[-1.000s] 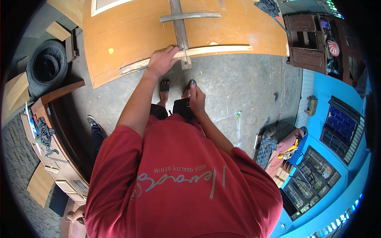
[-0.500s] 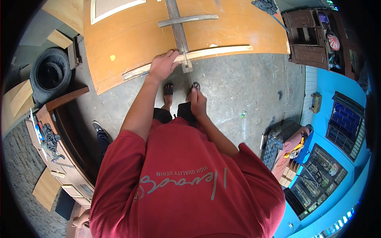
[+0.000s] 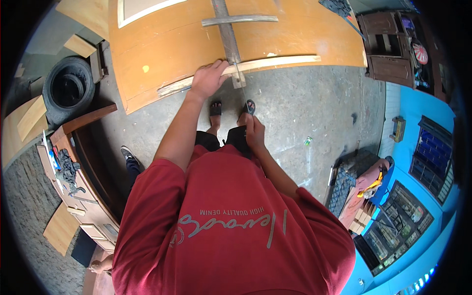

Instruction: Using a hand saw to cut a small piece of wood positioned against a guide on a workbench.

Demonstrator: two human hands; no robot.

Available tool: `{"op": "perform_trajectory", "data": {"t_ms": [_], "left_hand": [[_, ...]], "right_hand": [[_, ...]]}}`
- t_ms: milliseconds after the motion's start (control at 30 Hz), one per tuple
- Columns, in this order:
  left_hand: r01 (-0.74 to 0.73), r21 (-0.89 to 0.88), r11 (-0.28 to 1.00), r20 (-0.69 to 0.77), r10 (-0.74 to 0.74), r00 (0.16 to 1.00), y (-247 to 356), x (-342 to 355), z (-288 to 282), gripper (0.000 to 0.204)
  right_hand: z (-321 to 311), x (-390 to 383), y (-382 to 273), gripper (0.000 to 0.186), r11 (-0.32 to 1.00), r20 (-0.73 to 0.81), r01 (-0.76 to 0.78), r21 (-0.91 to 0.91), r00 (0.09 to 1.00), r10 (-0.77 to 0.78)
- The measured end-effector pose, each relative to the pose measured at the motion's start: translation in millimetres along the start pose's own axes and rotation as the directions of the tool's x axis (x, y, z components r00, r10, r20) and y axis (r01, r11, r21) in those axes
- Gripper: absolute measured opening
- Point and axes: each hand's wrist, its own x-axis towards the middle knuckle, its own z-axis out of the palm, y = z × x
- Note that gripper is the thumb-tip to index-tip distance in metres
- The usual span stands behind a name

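My left hand point(image 3: 209, 80) grips a pale wooden strip point(image 3: 285, 61) and presses it down along the near edge of an orange-brown tabletop point(image 3: 167, 49). My right hand point(image 3: 254, 132) is closed low in front of my shorts, holding a thin-bladed hand saw point(image 3: 244, 97). Its handle is hidden inside the fist. The blade runs from the fist up to the strip, just right of my left hand. Under the strip lies a grey weathered board point(image 3: 228, 42), its near end jutting past the table edge. A short grey stick point(image 3: 260, 19) crosses that board farther off.
Worn tyres point(image 3: 69, 88) and a brown wooden cabinet point(image 3: 88, 118) stand at the left. Another person's shoe point(image 3: 129, 153) shows beside the cabinet. A dark wooden cabinet point(image 3: 383, 66) is at the far right, with a cloth-covered pile point(image 3: 361, 182) nearer. My sandalled feet are on the concrete floor point(image 3: 314, 103).
My right hand has drawn back toward my body with the saw. My left hand stays at the same place on the strip. The whole view has shifted slightly.
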Motion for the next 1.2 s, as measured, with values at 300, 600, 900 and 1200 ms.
{"op": "perform_trajectory", "data": {"t_ms": [300,600,900,1200], "left_hand": [[0.012,0.004,1.0,-0.003,-0.012,1.0,3,3,-8,0.032],[0.019,0.011,1.0,0.01,-0.019,1.0,1,4,-6,0.032],[0.015,0.016,1.0,0.001,-0.015,1.0,2,0,-5,0.033],[0.005,0.001,1.0,0.001,-0.005,1.0,4,4,-7,0.032]], "right_hand": [[26,68,-33,0.038,0.999,0.011,0.045,-0.016,0.999,-0.044],[14,43,-25,0.038,0.995,0.034,0.072,-0.065,0.997,-0.07],[11,24,-16,0.038,1.0,0.024,0.005,-0.023,1.0,-0.005],[31,70,-35,0.04,0.991,-0.026,0.123,-0.057,0.992,-0.125]]}}
